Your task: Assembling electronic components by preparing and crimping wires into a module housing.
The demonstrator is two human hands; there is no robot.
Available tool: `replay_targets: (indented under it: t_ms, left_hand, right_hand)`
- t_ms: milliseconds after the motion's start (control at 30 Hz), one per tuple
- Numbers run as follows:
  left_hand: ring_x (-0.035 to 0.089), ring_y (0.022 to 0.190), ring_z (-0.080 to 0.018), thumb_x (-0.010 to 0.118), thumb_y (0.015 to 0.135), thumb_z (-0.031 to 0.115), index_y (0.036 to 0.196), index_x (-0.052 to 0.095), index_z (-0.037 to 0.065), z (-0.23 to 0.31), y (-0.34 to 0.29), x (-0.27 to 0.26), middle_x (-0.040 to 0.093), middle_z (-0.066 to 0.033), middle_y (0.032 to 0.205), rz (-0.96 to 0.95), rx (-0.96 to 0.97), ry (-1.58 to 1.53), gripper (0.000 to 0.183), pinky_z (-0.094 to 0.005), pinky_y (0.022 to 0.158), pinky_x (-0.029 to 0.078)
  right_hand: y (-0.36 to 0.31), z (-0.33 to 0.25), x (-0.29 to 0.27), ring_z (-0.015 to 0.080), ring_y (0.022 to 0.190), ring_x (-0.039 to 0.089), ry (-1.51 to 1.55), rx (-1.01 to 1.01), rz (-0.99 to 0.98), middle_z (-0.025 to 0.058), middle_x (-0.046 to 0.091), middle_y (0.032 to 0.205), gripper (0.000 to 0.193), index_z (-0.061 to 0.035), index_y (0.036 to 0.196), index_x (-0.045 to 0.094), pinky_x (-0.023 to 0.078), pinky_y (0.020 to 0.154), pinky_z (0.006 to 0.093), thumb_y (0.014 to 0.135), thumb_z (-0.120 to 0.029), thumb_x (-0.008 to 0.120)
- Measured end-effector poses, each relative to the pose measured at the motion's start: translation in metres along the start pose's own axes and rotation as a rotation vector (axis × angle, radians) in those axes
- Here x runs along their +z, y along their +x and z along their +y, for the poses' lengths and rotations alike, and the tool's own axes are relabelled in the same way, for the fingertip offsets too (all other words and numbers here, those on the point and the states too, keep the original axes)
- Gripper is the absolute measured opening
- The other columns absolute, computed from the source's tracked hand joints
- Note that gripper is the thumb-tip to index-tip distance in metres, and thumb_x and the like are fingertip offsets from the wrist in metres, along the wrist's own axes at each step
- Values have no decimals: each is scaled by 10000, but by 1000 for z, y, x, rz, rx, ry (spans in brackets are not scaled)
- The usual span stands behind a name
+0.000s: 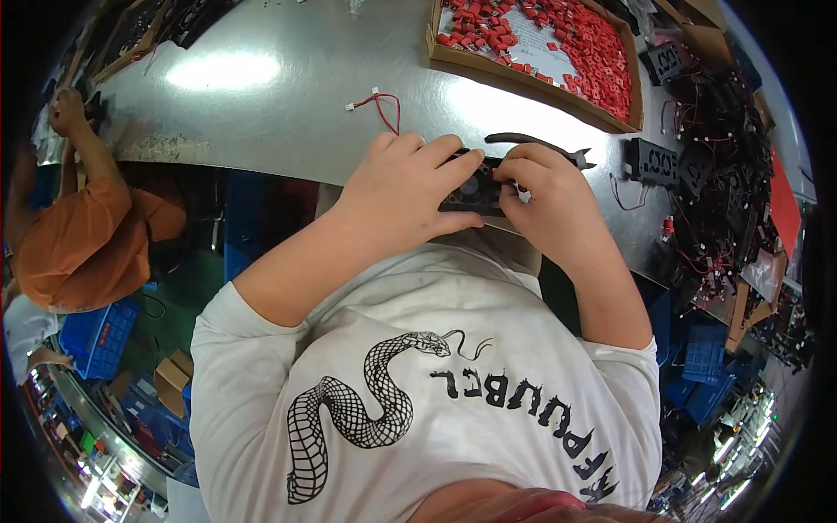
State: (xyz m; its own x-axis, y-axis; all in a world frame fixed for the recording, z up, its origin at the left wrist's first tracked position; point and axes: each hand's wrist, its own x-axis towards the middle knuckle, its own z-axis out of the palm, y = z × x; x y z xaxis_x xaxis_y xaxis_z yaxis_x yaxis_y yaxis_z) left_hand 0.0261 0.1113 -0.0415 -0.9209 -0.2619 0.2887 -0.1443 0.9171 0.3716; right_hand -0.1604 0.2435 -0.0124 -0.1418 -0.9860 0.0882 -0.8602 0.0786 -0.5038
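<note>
At the table's near edge lies a black plastic housing (471, 189) with round shapes on its face, partly covered by my hands. My left hand (408, 179) grips it from the left, fingers over the far side and thumb along the near side. My right hand (549, 185) is closed in a pinch at the housing's right part. A small red piece (496, 174) shows at those fingertips, and the rest of it is hidden. Just beyond the right hand lie cutting pliers (542, 146) with dark handles. A red wire lead (398, 112) with white connectors lies beyond my left hand.
A shallow cardboard tray (532, 80) full of small red parts stands at the far right of the metal table (288, 109). Black housings (654, 163) and tangled wires are piled along the right. Another person in an orange top (87, 240) is at the left, near a blue crate (100, 338).
</note>
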Motion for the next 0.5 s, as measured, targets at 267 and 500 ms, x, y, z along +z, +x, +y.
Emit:
replay_targets:
  t_ms: [267, 500]
  left_hand:
    - [603, 927, -230, 793, 783, 533, 1279, 656, 152, 0, 1, 1, 651, -13, 1172, -10, 1, 18, 641, -399, 836, 430]
    - [598, 911, -231, 795, 779, 535, 1281, 656, 152, 0, 0, 1, 650, -11, 1172, 10, 13, 24, 646, -393, 833, 432]
  right_hand:
    - [0, 2, 1, 307, 873, 702, 9, -105, 15, 127, 711, 990, 175, 14, 940, 717, 584, 762, 384, 767, 40, 726]
    - [-4, 9, 0, 287, 879, 702, 39, -95, 59, 109, 714, 988, 162, -5, 935, 735, 581, 770, 369, 780, 26, 770]
